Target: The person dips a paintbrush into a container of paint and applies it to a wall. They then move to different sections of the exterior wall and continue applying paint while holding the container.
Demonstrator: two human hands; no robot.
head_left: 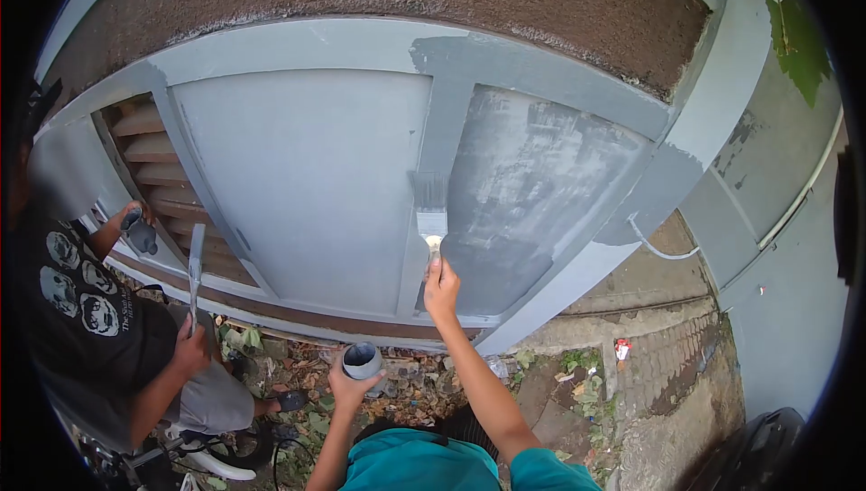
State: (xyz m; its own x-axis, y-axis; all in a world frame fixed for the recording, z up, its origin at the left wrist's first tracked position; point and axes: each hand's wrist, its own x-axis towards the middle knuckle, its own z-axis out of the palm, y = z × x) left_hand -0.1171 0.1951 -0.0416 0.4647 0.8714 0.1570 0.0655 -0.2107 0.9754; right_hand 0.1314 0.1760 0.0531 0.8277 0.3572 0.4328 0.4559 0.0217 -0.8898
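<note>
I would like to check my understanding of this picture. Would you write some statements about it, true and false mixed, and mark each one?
1. The wearer's right hand holds a paintbrush. True.
2. The wearer's left hand is empty. False: the left hand holds a cup.
3. The panel right of the paintbrush is evenly coloured. False: the right-hand panel is patchy, with lighter and darker grey.
4. A green leaf shows at the upper right. True.
5. The co-worker has a brush in one hand. True.
6. The brown slats are at the far right. False: the brown slats are on the left side.
</note>
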